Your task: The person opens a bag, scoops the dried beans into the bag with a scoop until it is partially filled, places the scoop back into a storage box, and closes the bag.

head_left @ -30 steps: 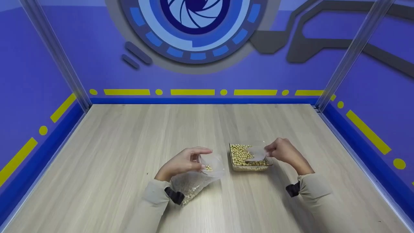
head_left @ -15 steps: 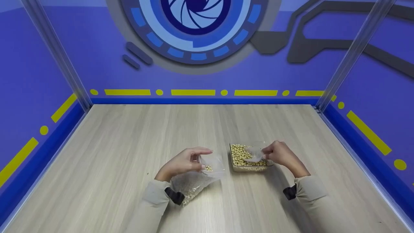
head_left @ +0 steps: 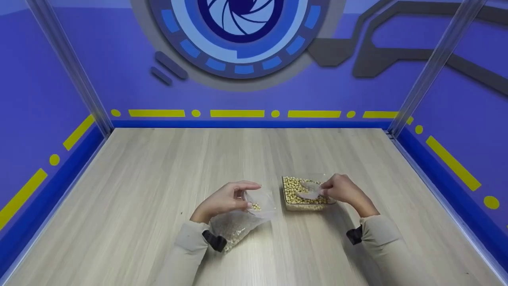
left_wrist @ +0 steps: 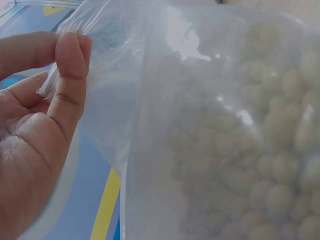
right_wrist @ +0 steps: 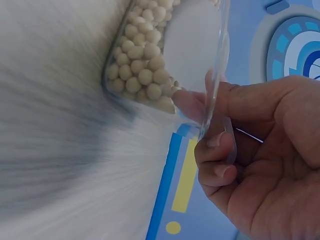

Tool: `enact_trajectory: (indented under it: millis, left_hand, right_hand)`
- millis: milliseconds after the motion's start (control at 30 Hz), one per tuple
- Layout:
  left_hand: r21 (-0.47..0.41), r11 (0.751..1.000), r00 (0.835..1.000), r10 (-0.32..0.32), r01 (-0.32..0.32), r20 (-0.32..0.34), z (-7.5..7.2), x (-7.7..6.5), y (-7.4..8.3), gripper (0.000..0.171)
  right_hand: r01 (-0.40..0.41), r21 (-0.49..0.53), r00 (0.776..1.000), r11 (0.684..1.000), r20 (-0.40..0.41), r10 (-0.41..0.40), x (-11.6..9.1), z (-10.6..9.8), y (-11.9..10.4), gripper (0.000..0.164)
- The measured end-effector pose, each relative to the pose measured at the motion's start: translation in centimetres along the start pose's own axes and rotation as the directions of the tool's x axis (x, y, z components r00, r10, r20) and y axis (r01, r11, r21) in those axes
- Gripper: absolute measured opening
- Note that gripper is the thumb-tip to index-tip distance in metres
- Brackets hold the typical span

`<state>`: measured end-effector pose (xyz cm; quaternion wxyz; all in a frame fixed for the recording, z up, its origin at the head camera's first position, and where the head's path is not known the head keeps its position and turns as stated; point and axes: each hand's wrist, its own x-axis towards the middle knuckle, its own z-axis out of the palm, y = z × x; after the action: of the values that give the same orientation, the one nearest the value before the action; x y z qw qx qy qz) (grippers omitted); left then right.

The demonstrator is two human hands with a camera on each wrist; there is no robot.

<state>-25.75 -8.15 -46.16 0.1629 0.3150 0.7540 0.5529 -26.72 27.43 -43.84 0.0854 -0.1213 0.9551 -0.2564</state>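
Observation:
Pinched between my left thumb and fingers [head_left: 222,200] is the mouth of a clear plastic bag [left_wrist: 150,165]. The bag lies slanted on the table with soybeans [left_wrist: 280,200] inside, and a few beans show near its mouth [head_left: 256,206]. To its right stands a clear rectangular container [head_left: 309,207] full of yellowish soybeans [head_left: 293,186]. My right hand [head_left: 344,188] grips a translucent white scoop [head_left: 310,193] at the container's right side. The scoop's front dips among the beans. In the right wrist view, the container's clear wall partly covers the scoop [right_wrist: 192,45] and fingertips.
Both things rest on a light wood-grain table [head_left: 190,159]. Blue panels [head_left: 254,95] with yellow marks rise at the back and both sides, joined by metal corner posts [head_left: 432,67]. Black straps [head_left: 354,235] sit at both wrists.
My right hand has shifted slightly left and down, and the scoop has tilted and sunk further into the soybeans. The left hand and the bag hold still.

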Motion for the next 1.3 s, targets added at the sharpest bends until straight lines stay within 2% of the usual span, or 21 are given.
enact_trajectory:
  millis: [200,567,833,967,1300]
  left_hand:
    - [0.006,1.000,1.000,0.004,-0.004,0.003,0.0,0.1,-0.1,0.057]
    - [0.015,1.000,1.000,0.005,-0.005,0.003,0.0,0.0,0.0,0.056]
    - [-0.001,1.000,1.000,0.008,-0.008,-0.002,0.1,0.0,0.0,0.057]
    - [-0.015,1.000,1.000,-0.001,0.001,0.000,0.1,-0.1,-0.1,0.057]
    - [-0.064,0.998,1.000,-0.017,0.018,0.009,0.2,-0.1,-0.2,0.057]
  right_hand:
    - [-0.014,0.014,1.000,1.000,-0.007,0.014,0.1,0.1,-0.1,0.023]
    - [0.056,0.007,0.997,0.998,-0.053,-0.056,0.0,0.5,0.4,0.016]
    - [0.048,-0.035,0.993,0.998,-0.110,-0.052,-0.1,0.8,0.5,0.023]
    - [0.074,-0.049,0.987,0.996,-0.136,-0.080,-0.1,0.9,0.9,0.024]
    - [0.147,0.014,0.974,0.989,-0.179,-0.142,0.3,1.5,2.2,0.026]
